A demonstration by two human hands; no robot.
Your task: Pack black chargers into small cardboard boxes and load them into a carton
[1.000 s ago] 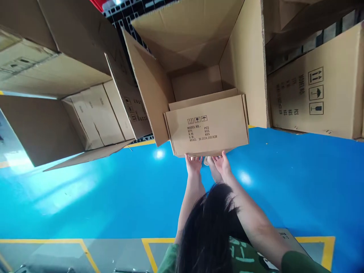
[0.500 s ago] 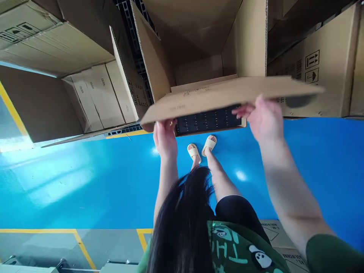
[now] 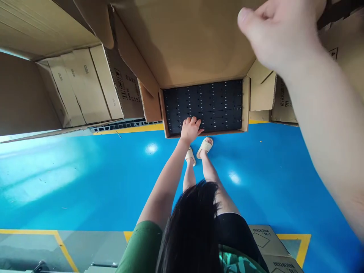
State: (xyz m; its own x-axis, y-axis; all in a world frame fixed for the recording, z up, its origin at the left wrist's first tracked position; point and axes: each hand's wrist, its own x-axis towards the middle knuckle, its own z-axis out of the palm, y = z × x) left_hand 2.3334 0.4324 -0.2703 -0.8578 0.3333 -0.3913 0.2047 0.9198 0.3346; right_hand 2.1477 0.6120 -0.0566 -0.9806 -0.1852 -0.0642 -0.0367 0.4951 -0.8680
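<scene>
My left hand [image 3: 191, 129] rests on the front part of black panels [image 3: 210, 102], its fingers spread and slightly bent. The panels carry rows of small pale marks and lie side by side in a shallow cardboard box [image 3: 245, 102]. Behind them the box's large cardboard lid [image 3: 196, 41] stands raised. Close to the camera at the upper right, my right hand [image 3: 284, 34] is beside the lid, thumb apart from loosely bent fingers. Nothing shows between them; part of the hand is cut off by the frame, and contact with the lid is unclear.
An open carton [image 3: 17, 94] on the left holds several smaller cardboard boxes [image 3: 88, 89]. Another printed carton [image 3: 284, 102] stands at the right, partly behind my arm. Blue floor [image 3: 99, 182] with yellow lines lies below, and stacked cartons [image 3: 264, 239] are near my legs.
The lid has swung up and back, uncovering the black panels. My left hand has left its edge and come down onto the panels. My right hand has risen to the upper right.
</scene>
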